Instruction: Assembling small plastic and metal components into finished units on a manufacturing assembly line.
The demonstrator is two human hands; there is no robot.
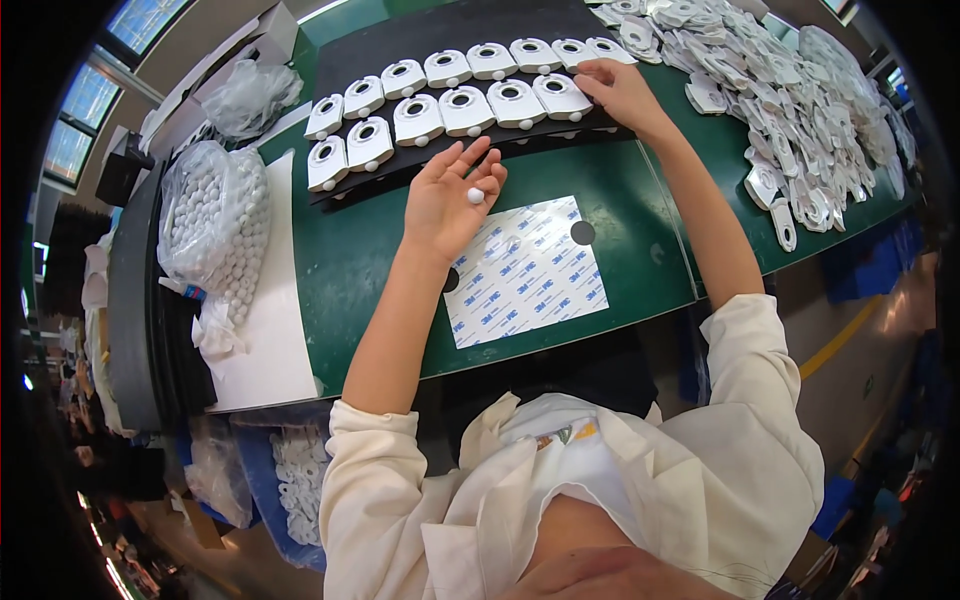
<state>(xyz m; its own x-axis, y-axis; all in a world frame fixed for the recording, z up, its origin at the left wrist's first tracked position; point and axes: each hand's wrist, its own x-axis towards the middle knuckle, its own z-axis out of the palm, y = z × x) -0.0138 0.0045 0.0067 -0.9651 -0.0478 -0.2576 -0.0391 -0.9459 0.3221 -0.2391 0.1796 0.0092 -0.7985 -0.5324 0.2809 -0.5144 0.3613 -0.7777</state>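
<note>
Two rows of white plastic parts [463, 122], each with a round hole, lie on a black sheet [450, 30]. Small white balls sit at the lower edges of many of them. Palm up, my left hand [440, 208] is in front of the near row, its fingers curled around a white ball [475, 196]. My right hand [628, 100] reaches to the right end of the rows. Its fingertips are pinched together at a white part there; whatever they hold is hidden.
A patterned white sheet [530, 270] lies on the green table [370, 290]. At left stands a clear bag of white balls [212, 215], beside crumpled plastic [253, 98]. A large heap of loose white parts [790, 130] covers the right side. Below left is a blue bin [262, 470].
</note>
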